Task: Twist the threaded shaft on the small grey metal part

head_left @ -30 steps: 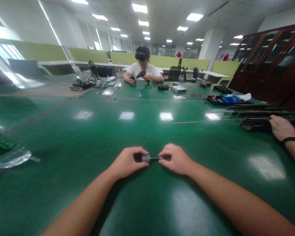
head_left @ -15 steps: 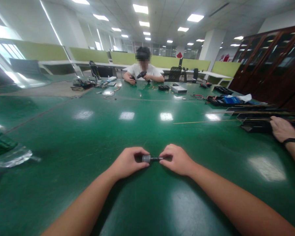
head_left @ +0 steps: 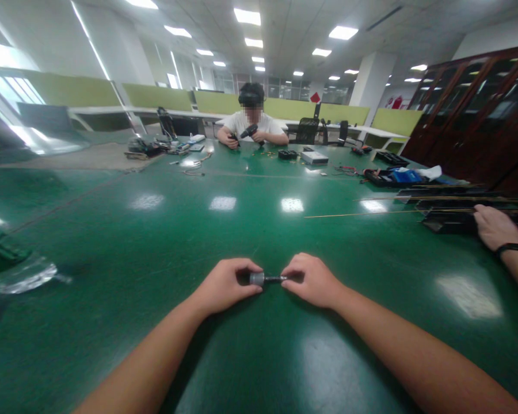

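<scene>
"Holding what, between the two hands?"

"A grey cylinder (head_left: 256, 279) with a dark shaft (head_left: 273, 279), low over the green table (head_left: 250, 356), mid-front. The left hand (head_left: 224, 286) pinches the cylinder; the right hand (head_left: 313, 282) has the shaft's far end between thumb and fingers. Whether it's touching the surface, I can't tell."

"What might go wrong?"

"If the hands twist out of line, the thin shaft could slip free, I'd say. A loosened left pinch might let the round body roll off."

"And the count?"

"One cylinder, one shaft, two working hands. Across sits one person (head_left: 270, 126) with one drill-like tool (head_left: 248, 131); one other hand (head_left: 498, 226) reaches in at right."
</scene>
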{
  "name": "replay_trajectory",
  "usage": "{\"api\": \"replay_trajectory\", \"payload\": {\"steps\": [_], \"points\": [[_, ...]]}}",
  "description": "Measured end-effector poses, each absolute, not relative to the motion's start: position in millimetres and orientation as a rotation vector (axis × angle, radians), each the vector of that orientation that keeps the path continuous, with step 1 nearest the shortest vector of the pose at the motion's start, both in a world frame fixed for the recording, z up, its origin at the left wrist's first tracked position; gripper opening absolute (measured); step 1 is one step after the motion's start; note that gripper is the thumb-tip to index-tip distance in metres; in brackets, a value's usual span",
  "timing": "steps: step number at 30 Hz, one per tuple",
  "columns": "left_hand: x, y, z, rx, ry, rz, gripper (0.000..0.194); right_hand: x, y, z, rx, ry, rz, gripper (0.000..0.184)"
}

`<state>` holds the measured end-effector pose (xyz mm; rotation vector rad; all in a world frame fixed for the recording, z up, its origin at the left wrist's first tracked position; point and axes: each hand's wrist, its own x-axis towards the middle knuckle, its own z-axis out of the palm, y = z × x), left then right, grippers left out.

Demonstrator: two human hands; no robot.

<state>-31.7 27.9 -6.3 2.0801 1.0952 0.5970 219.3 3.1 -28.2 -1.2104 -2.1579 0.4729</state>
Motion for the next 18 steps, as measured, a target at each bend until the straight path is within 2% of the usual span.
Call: {"api": "replay_trajectory", "payload": {"steps": [18], "points": [[-30.7, 26.0, -1.6, 2.086, 1.100, 0.587, 0.023, 221.1, 2.0, -26.5, -1.231, -2.153, 0.474, 0.006]]}}
